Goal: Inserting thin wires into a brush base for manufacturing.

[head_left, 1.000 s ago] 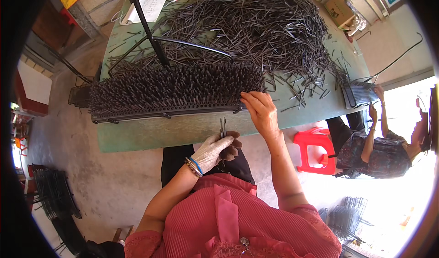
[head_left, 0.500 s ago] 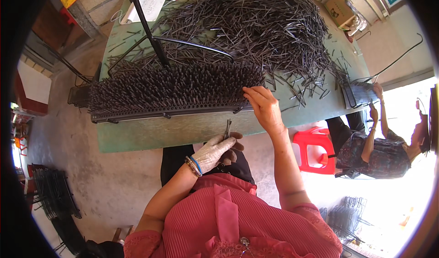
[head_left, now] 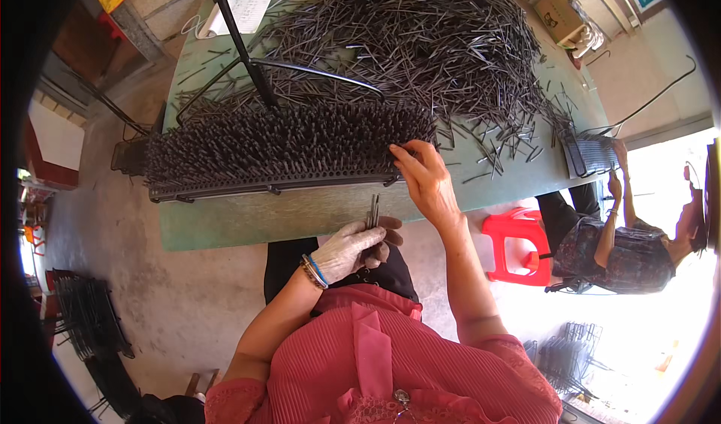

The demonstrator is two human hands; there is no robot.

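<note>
My left hand (head_left: 353, 251), in a pale glove with dark fingertips, is closed round a few thin dark rods (head_left: 372, 210) that stick up from its fingers. It is in front of the table's near edge. My bare right hand (head_left: 426, 180) has thumb and fingertips pinched together at the front right of a black perforated rack (head_left: 218, 189). Many upright dark rods (head_left: 293, 138) stand densely in that rack. Whatever sits between the right fingertips is too small to make out among the rods.
A big heap of loose dark rods (head_left: 466, 41) covers the back of the green table (head_left: 225, 229). A black metal bar (head_left: 244, 45) rises behind the rack. At right, another person (head_left: 616, 255) handles a wire rack (head_left: 593, 156) beside a red stool (head_left: 520, 245).
My right hand has shifted slightly left along the rack's front. My left hand has stayed nearly in place, its rods now a little more spread.
</note>
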